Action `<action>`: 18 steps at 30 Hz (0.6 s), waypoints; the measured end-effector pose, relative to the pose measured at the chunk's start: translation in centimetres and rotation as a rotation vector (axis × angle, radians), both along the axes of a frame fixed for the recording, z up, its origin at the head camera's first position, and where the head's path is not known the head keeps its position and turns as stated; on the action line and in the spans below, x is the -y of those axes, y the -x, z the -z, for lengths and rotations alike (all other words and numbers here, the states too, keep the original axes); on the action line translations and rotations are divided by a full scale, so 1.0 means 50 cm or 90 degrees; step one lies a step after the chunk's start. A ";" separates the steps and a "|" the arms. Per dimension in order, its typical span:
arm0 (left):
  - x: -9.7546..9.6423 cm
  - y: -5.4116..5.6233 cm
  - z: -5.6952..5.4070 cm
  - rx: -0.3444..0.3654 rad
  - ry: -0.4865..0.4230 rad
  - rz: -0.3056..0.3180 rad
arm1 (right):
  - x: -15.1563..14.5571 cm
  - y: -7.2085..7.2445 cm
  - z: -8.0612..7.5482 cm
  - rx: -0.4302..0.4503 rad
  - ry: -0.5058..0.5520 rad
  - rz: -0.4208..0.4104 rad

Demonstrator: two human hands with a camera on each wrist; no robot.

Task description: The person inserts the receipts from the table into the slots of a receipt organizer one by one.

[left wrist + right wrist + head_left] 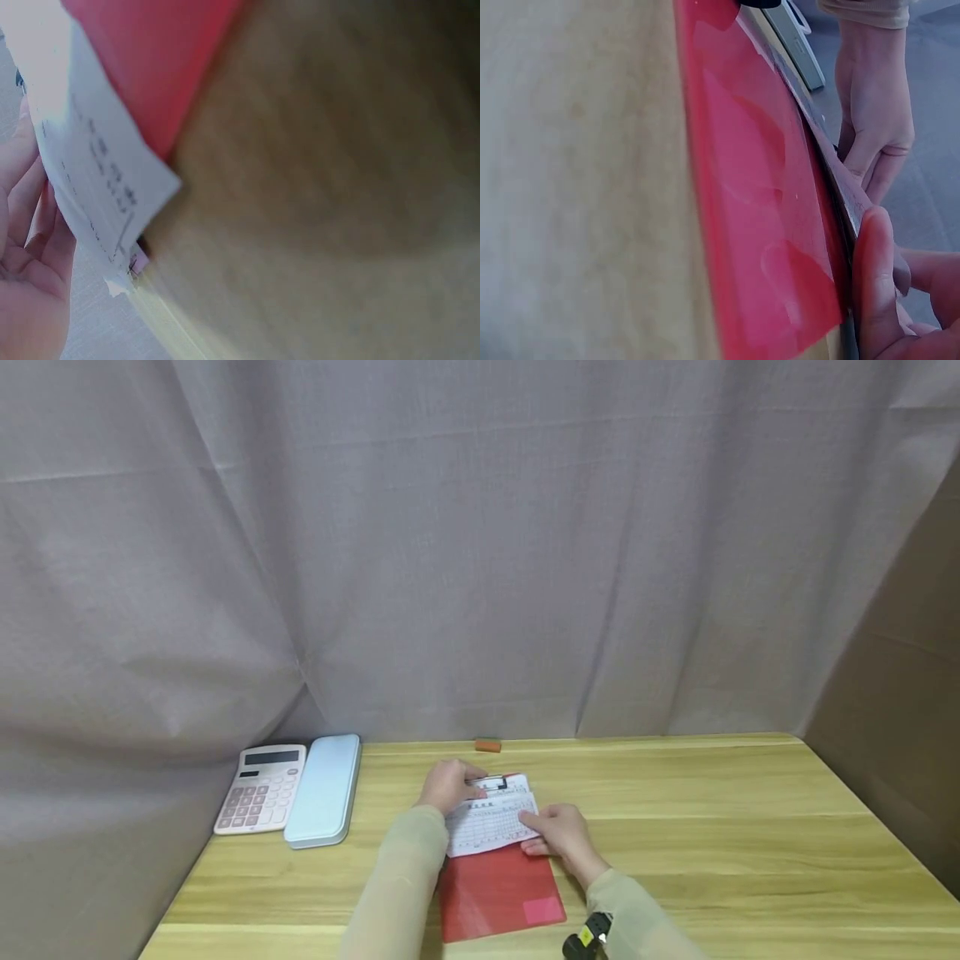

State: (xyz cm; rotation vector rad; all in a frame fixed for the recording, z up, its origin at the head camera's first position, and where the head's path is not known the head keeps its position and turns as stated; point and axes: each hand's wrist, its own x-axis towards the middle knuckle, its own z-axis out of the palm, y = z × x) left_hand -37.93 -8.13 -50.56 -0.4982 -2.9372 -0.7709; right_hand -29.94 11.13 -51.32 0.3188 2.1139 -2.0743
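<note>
A red clip folder point(498, 893) lies on the table, with a pink patch at its lower right corner. White printed sheets of paper point(487, 831) cover its upper part, with a metal clip point(491, 783) at the top. My left hand point(447, 787) holds the clip at its left end, thumb below and index finger above. With my right hand point(561, 837) I pinch the right edge of the front sheet, thumb on top and fingers beneath. In the right wrist view the sheet point(840, 180) stands slightly raised off the red folder point(742, 187).
At the left stand a pink-and-white calculator point(258, 789) and a light blue case point(324, 789), side by side. A small orange-brown block point(487, 746) lies at the table's back edge. Grey cloth point(525, 568) hangs behind the wooden table point(712, 860).
</note>
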 end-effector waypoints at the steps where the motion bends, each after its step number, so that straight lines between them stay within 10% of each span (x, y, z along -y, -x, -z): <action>1: 0.000 -0.001 0.000 0.001 0.000 -0.003 | 0.003 0.000 0.000 -0.001 -0.002 -0.001; 18: -0.004 -0.004 -0.006 -0.017 0.025 -0.005 | 0.013 0.012 0.000 0.009 -0.051 -0.018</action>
